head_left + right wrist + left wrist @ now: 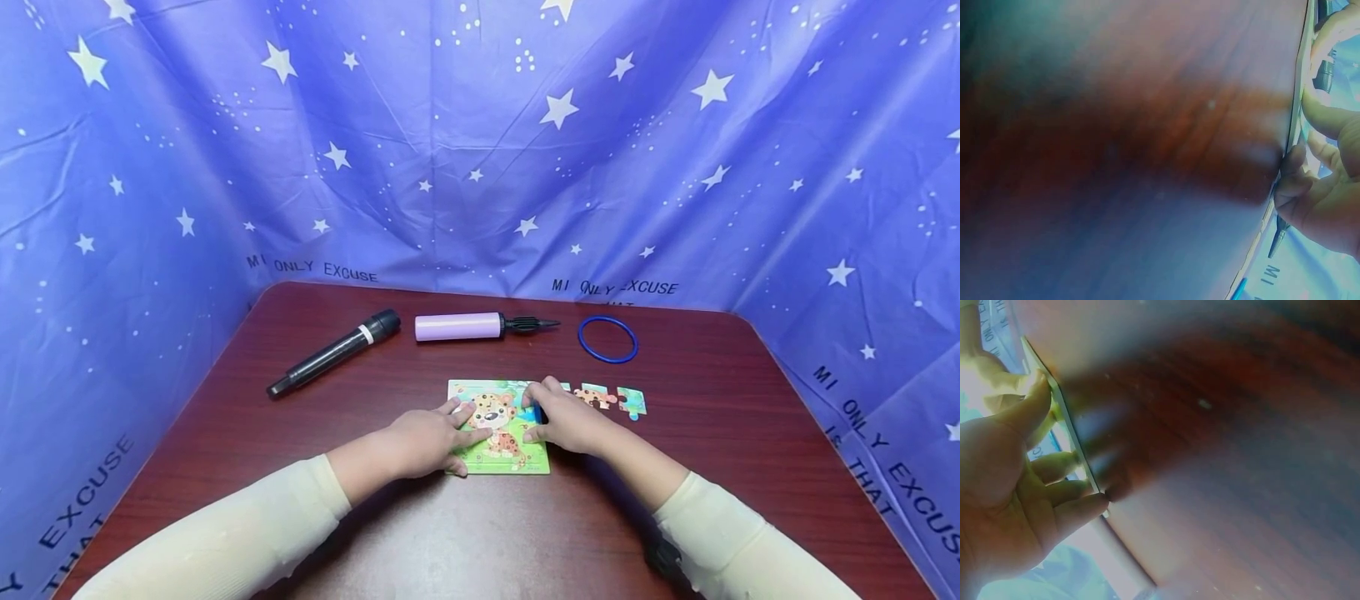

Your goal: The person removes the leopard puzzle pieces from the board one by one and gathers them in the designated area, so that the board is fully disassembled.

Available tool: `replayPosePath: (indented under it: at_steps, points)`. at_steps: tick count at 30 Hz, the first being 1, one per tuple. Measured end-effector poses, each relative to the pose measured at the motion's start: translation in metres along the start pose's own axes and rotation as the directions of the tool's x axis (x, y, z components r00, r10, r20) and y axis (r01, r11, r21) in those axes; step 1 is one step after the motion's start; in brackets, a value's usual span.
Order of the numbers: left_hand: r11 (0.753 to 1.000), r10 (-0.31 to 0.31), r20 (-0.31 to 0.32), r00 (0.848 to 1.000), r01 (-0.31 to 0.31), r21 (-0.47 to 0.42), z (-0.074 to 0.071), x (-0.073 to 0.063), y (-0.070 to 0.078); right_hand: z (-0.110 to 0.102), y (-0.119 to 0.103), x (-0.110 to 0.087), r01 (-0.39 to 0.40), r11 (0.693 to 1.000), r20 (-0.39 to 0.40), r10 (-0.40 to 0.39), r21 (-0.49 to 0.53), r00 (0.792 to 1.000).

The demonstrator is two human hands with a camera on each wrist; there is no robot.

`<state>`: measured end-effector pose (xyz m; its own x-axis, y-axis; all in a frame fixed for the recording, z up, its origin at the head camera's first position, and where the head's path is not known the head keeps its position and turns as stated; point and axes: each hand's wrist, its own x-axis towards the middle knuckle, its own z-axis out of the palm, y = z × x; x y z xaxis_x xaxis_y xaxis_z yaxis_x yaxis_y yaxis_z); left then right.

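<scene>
A jigsaw puzzle board with a cartoon leopard on a green and blue ground lies flat on the table. My left hand rests over its left side, fingers spread across the picture and thumb at the lower left corner. At the right edge, my right hand bends its fingers and thumb around a blue puzzle piece, mostly covered by the hand. Edge-on in the left wrist view, the board runs under the left hand. In the right wrist view, the right hand's thumb meets the board's edge.
Right of the board lie loose pieces, one with leopard spots and one blue-green. Behind are a black flashlight-like tube, a lilac hand pump and a blue ring. A starry blue curtain surrounds the brown table.
</scene>
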<state>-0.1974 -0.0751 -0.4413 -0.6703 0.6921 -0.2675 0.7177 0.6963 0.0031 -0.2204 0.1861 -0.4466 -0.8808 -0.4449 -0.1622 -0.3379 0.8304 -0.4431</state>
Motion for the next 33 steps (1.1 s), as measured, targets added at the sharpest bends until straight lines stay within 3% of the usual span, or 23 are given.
replayPosePath:
  at_steps: [8,13,17,22,27,33]
  points:
    - [1.000,-0.012,0.025,1.000,0.012,0.019,-0.003,0.002,0.002,-0.002,0.002,-0.002,0.019,0.999,0.004,-0.019,0.026,1.000]
    - [1.000,-0.011,0.023,1.000,0.011,0.020,-0.003,0.002,0.003,-0.008,0.005,-0.003,0.079,0.990,-0.027,-0.076,0.115,0.997]
    - [1.000,-0.014,0.026,1.000,0.013,0.014,-0.003,0.002,0.003,-0.017,0.011,-0.006,0.113,0.950,-0.059,-0.101,0.291,0.993]
    - [1.000,-0.013,0.023,1.000,0.013,-0.009,-0.002,0.001,0.003,-0.037,0.028,-0.018,0.089,0.875,-0.089,-0.053,0.476,0.995]
    - [1.000,-0.007,0.012,1.000,0.007,-0.015,-0.003,0.001,0.001,-0.058,0.054,-0.036,0.037,0.837,-0.094,0.017,0.545,0.995]
    - [1.000,-0.008,0.011,1.000,0.008,-0.006,-0.003,0.000,0.001,-0.067,0.081,-0.060,-0.020,0.830,-0.068,0.069,0.558,0.995]
